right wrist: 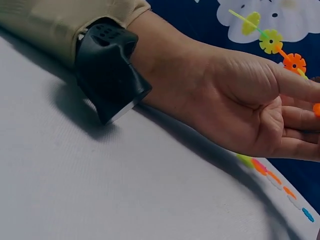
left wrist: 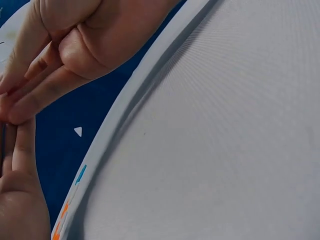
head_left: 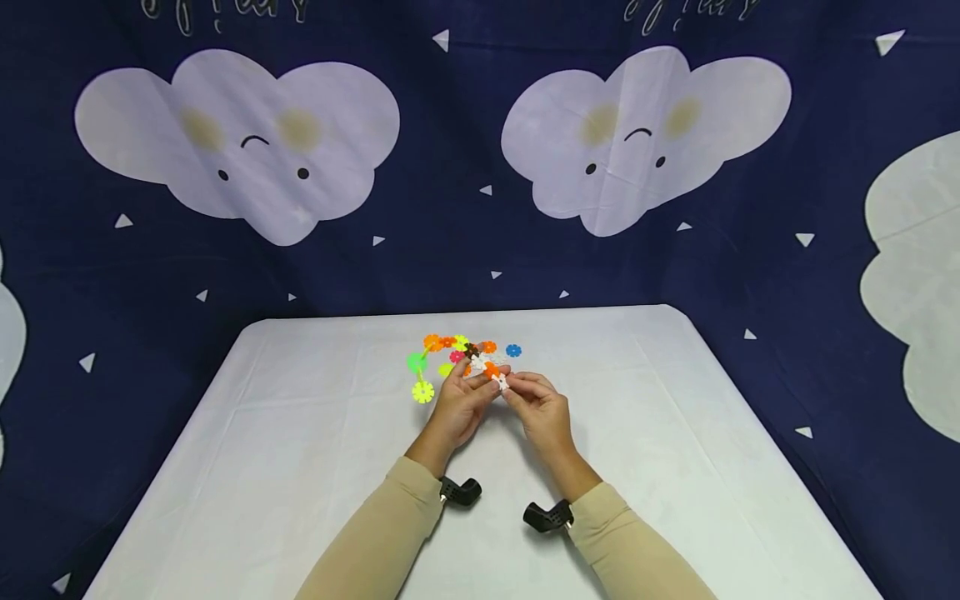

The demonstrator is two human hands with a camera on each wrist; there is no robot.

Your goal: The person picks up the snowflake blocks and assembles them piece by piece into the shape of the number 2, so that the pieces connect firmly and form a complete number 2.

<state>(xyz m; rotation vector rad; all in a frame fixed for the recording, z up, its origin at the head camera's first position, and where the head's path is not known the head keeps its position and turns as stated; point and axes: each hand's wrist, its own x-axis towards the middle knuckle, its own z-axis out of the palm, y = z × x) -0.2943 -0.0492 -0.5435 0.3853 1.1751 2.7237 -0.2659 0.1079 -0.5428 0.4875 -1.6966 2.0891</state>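
Pinching: right grip (head_left: 543,415) on a white snowflake disc (head_left: 502,382), left grip (head_left: 459,410) on an orange one (head_left: 491,370); likely light, stiff; hold rims.

The discs (head_left: 423,392) look like smooth plastic, the backdrop (head_left: 442,267) and sleeves (head_left: 378,533) matt cloth.

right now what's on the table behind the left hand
Visible on the table beyond the left hand: yellow snowflake disc, pink disc, orange disc, white disc, blue disc; anything directly behind the hand is covered.
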